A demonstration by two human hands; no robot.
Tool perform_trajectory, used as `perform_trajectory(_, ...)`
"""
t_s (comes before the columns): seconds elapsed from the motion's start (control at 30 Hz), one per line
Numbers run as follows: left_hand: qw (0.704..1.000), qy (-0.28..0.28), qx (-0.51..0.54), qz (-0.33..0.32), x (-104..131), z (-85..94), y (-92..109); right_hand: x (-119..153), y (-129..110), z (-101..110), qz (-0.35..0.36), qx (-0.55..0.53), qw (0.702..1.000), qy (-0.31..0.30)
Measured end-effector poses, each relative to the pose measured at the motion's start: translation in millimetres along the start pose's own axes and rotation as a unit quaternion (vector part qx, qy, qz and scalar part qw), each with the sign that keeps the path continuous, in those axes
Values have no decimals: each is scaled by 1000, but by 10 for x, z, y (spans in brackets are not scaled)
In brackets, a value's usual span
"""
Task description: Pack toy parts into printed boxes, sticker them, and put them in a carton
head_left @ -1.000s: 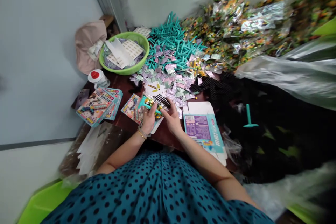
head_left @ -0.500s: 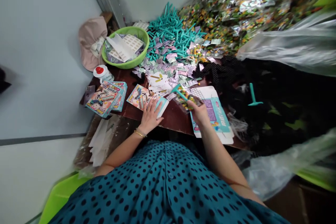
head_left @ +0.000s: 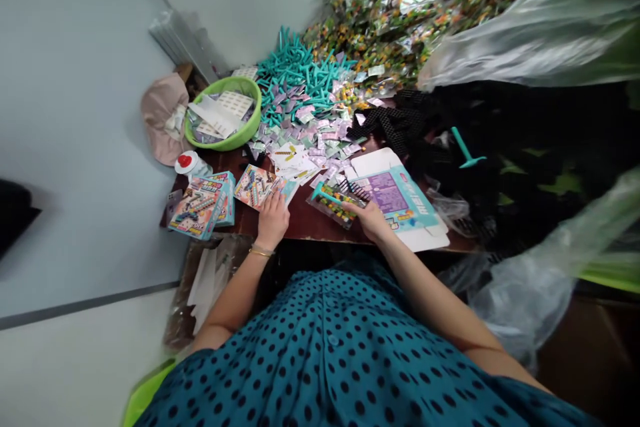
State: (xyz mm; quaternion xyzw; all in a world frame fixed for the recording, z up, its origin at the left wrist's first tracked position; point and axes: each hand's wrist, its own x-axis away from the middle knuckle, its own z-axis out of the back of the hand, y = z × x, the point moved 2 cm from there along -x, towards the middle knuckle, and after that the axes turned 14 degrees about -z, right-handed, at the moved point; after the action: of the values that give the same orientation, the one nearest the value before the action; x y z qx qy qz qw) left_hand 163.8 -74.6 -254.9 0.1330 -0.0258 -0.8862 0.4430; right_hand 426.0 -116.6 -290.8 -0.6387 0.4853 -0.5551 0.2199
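My left hand (head_left: 273, 220) is closed over the near right end of a printed cardboard toy box (head_left: 253, 185), which lies on the table. My right hand (head_left: 374, 221) grips a clear bag of small coloured pieces (head_left: 336, 208) together with a teal T-shaped stick (head_left: 324, 194). The bag is low over the table or resting on it; I cannot tell which. Right beside that hand lies an unfolded box (head_left: 413, 197) with its white flaps out and a dark grid piece over its left side.
Boxes (head_left: 200, 205) are stacked at left, near a green basket (head_left: 253, 123) of sheets and a red-topped white container (head_left: 187, 163). Behind are piles of small packets (head_left: 325, 137), teal sticks (head_left: 295, 70) and bagged pieces (head_left: 370, 20). Black parts (head_left: 500, 127) and plastic sheeting (head_left: 540, 27) fill the right.
My left hand has gone from lying flat with spread fingers to closing on the box. My right hand has brought the bag and stick slightly lower and flatter. The camera view has shifted.
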Motion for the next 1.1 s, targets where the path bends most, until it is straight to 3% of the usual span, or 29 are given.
perform_trajectory(0.1, 990, 123, 67, -9, -76, 195, 114, 55, -76, -349, -6, -14, 997, -74)
perform_trajectory(0.17, 980, 173, 98, -10, -125, 318, 218, 60, -197, -627, 29, 7, 994, -104)
perform_trajectory(0.3, 971, 209, 120, 1, -158, 469, 343, 28, -493, -971, 122, 77, 988, -55)
perform_trajectory(0.47, 967, 212, 140, 14, -133, 541, 346, 15, -655, -1060, 146, 151, 973, -91)
perform_trajectory(0.57, 972, 188, 143, 21, -122, 534, 363, -72, -689, -1034, 79, 132, 981, -115)
perform_trajectory(0.63, 974, 177, 142, 22, -112, 517, 391, -123, -720, -1018, 11, 82, 980, -180)
perform_trajectory(0.73, 973, 181, 141, 25, -102, 497, 428, -130, -763, -1020, -54, 39, 955, -289)
perform_trajectory(0.87, 970, 170, 167, 36, -130, 489, 417, -107, -735, -1040, -96, 130, 930, -331)
perform_trajectory(0.97, 968, 156, 194, 41, -136, 525, 382, -61, -751, -977, -17, 197, 940, -280)
perform_trajectory(1.03, 964, 167, 201, 44, -125, 586, 371, 26, -785, -902, 108, 225, 955, -158)
perform_trajectory(1.1, 961, 178, 209, 45, -122, 664, 379, 159, -779, -885, 231, 257, 937, -50)
